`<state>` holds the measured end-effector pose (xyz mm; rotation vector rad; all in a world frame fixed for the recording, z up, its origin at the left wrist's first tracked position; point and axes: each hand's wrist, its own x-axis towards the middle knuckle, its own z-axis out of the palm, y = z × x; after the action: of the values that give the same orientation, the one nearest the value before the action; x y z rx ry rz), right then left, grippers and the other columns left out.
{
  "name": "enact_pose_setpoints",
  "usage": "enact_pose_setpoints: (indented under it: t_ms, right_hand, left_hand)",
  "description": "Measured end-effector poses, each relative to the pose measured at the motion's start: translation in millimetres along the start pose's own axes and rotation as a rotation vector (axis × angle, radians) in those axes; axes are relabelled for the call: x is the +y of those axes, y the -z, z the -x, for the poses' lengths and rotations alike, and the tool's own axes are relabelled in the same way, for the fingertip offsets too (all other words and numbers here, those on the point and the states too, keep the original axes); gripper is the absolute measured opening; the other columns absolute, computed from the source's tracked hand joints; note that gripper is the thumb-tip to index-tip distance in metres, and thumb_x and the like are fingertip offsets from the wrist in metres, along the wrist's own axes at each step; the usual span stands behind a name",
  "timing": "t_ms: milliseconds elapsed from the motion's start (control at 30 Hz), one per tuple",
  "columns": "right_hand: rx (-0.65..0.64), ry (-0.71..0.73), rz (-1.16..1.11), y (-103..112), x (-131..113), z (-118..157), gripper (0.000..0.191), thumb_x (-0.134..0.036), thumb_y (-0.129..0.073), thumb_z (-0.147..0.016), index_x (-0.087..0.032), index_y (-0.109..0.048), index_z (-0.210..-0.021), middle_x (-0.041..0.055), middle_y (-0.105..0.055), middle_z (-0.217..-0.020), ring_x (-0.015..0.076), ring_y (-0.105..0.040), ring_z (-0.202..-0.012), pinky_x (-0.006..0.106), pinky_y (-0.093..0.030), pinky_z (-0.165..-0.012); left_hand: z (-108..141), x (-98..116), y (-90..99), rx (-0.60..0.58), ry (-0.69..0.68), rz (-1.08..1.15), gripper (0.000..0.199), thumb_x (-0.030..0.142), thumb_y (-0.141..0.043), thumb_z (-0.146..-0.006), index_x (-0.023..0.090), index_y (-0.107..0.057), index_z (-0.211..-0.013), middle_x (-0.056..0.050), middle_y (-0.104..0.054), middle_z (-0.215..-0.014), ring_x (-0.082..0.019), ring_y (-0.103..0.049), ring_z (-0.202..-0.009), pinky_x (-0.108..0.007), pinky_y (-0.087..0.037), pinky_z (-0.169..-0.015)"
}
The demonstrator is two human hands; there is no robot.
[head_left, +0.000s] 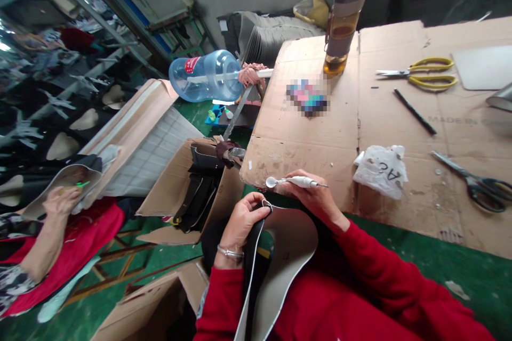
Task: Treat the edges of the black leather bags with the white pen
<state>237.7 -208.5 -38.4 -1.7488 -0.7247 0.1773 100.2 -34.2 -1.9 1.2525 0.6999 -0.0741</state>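
Note:
My left hand (242,224), with a bracelet at its wrist, pinches the top edge of a curved sheet piece (294,248) that is black on one face and pale grey on the other. A small loop of white thread (266,203) shows at the fingertips. The piece bends down over my lap. My right hand (318,200) is closed around a white-handled awl (304,181) just above the cardboard's near edge. The awl's thin metal tip points right, and a round white end sticks out to the left. My right palm is hidden.
Cardboard (304,144) covers the table, bearing yellow-handled scissors (432,72), black scissors (480,184), a black pen (414,112), a plastic bag (382,170) and a drink bottle (344,26). A carton (224,208) stands left. Further left, a co-worker's hand (62,200) holds a similar piece.

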Motion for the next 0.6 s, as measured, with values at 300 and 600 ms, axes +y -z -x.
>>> enact_pose_setpoints:
  t_ms: [300,600]
  right_hand:
    - [0.008,0.033,0.013,0,0,0,0.028,-0.049,-0.068,-0.097,-0.021,-0.073,-0.094,0.0027,-0.073,-0.082,0.0182,-0.066,-0.070,0.026,-0.046,-0.063]
    - [-0.003,0.032,0.012,0,2,0,0.028,-0.049,-0.068,-0.097,-0.021,-0.073,-0.094,0.0023,-0.073,-0.083,0.0183,-0.065,-0.070,0.026,-0.046,-0.063]
  left_hand:
    - [9,13,5.4,-0.029,-0.037,-0.269,0.029,0.026,-0.086,-0.067,0.015,-0.074,-0.092,-0.001,-0.068,-0.084,-0.015,-0.058,-0.074,-0.024,-0.043,-0.070]
    - [6,9,5.2,0.022,-0.117,-0.387,0.019,0.033,-0.080,-0.075,0.016,-0.072,-0.075,0.002,-0.063,-0.068,-0.013,-0.053,-0.066,-0.023,-0.039,-0.064]
